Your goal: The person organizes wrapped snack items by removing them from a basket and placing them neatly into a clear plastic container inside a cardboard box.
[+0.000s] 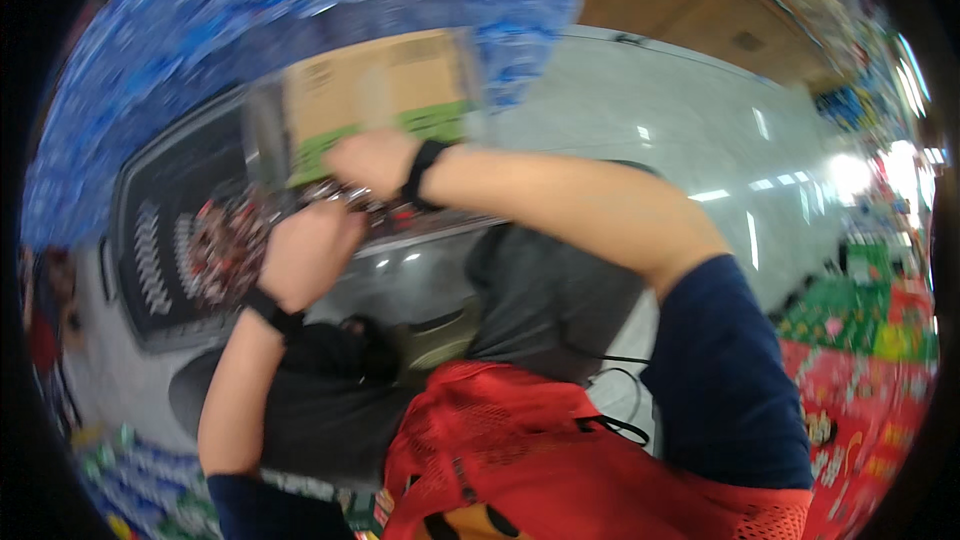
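Note:
My right hand (pixel 375 162) reaches in from the right, fingers curled, at the lower edge of a cardboard box (pixel 385 75) with a green band. Just below and to its left is my left hand (pixel 308 252), knuckles up, its fingers bent too. Small shiny dark-red wrapped packets (pixel 345 192) lie between and under the hands. Motion blur hides what the fingers hold, if anything. At the left, a dark grey plastic basket (pixel 140 210) holds a heap of similar packets (pixel 222 245), close beside my left hand. Clear plastic (pixel 262 135) shows along the box's left side.
Shrink-wrapped blue water bottles (pixel 190 50) are stacked behind the basket and box. A brown wooden-looking surface (pixel 700 10) stands at the far right. Red and green packages (pixel 850 390) line the right side. Pale shiny floor (pixel 700 130) lies between, and my knees flank a low stool (pixel 435 345).

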A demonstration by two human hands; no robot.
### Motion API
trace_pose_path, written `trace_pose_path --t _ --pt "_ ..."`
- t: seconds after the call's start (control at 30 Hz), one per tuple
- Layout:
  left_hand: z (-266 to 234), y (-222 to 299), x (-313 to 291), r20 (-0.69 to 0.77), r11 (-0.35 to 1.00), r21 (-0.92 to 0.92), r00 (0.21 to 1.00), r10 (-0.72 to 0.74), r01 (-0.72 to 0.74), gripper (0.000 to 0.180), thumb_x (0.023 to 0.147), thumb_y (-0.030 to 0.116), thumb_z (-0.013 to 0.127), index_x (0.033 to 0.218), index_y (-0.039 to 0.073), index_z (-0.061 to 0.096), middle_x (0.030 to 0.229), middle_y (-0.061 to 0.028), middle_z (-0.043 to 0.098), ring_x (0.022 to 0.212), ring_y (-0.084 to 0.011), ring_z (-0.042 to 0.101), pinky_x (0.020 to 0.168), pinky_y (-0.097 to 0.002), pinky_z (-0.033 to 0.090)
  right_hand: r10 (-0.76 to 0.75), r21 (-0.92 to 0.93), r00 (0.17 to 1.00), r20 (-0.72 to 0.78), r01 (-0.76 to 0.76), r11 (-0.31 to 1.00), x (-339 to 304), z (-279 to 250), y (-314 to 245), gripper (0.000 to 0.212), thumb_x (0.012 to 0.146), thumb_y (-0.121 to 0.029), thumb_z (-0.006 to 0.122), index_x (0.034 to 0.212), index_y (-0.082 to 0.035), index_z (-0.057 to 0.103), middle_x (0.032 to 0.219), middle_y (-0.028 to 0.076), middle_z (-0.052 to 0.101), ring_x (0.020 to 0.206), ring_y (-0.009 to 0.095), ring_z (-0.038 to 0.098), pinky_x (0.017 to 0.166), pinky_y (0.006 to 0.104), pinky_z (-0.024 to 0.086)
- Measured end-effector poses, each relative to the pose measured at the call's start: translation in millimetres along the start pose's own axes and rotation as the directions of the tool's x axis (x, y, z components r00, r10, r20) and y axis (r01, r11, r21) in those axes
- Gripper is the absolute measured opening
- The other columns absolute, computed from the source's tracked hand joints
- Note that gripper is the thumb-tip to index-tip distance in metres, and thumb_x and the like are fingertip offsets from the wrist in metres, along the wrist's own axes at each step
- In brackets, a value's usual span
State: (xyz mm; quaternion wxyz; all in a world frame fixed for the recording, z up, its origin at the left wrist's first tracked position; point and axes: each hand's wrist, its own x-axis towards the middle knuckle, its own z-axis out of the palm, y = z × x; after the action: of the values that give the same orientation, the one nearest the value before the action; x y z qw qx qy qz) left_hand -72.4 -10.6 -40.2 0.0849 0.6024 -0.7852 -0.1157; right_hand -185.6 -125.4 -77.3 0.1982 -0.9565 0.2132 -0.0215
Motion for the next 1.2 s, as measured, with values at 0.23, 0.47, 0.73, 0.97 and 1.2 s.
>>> trace_pose_path --t 0.23,0.47,0.73,0.97,1.2 --pt "-4.1 38.7 -35.0 0.076 0.971 0.240 0.997 -0.028 0.009 0.042 0.073 0.039 0.058 0.083 0.000 0.048 0.078 -0.0113 0.053 0.075 -0.0243 0.054 0.067 -0.0321 0.043 0.056 -0.092 0.996 0.070 -0.049 0.995 -1.8 -18.0 -6.3 0.026 0.069 -0.014 0.063 0.088 -0.004 0.048 0.085 0.012 0.057 0.081 0.031 0.057 0.065 0.0408 0.046" --pt "13.1 36.4 -40.8 -0.040 0.927 0.369 0.998 -0.053 0.064 0.042 0.065 0.032 0.065 0.088 0.001 0.046 0.086 -0.0120 0.050 0.085 -0.0247 0.050 0.076 -0.0323 0.040 0.077 -0.102 0.993 0.093 -0.067 0.993 9.1 -14.3 -5.9 0.028 0.066 -0.015 0.067 0.082 -0.005 0.046 0.076 0.013 0.057 0.077 0.032 0.056 0.062 0.0410 0.044" --pt "22.1 37.6 -40.1 -0.108 0.885 0.459 0.994 -0.033 0.079 0.041 0.065 0.030 0.065 0.087 0.001 0.047 0.084 -0.0112 0.051 0.083 -0.0247 0.051 0.077 -0.0324 0.040 0.089 -0.141 0.986 0.140 -0.069 0.988 10.7 -14.7 -7.8 0.025 0.064 -0.015 0.067 0.076 -0.006 0.047 0.075 0.011 0.056 0.075 0.030 0.056 0.062 0.0401 0.043" --pt "-12.5 15.8 -27.2 0.149 0.998 -0.020 0.988 -0.049 0.052 0.042 0.074 0.040 0.057 0.083 -0.001 0.052 0.078 -0.0144 0.056 0.077 -0.0279 0.056 0.071 -0.0345 0.044 0.033 -0.200 0.985 0.167 0.001 0.980 8.1 -20.6 -2.3 0.028 0.063 -0.016 0.067 0.079 -0.007 0.046 0.078 0.010 0.055 0.078 0.029 0.055 0.063 0.0394 0.044" --pt "0.2 -14.3 -15.0 0.162 0.989 -0.118 0.981 0.108 -0.089 0.060 0.080 0.048 0.047 0.100 -0.008 0.053 0.105 -0.0197 0.053 0.097 -0.0327 0.051 0.085 -0.0381 0.040 -0.039 -0.231 0.996 0.083 0.058 0.971 11.0 -15.7 -6.5 0.037 0.061 -0.017 0.068 0.090 -0.002 0.050 0.087 0.012 0.056 0.083 0.029 0.057 0.070 0.0400 0.046"
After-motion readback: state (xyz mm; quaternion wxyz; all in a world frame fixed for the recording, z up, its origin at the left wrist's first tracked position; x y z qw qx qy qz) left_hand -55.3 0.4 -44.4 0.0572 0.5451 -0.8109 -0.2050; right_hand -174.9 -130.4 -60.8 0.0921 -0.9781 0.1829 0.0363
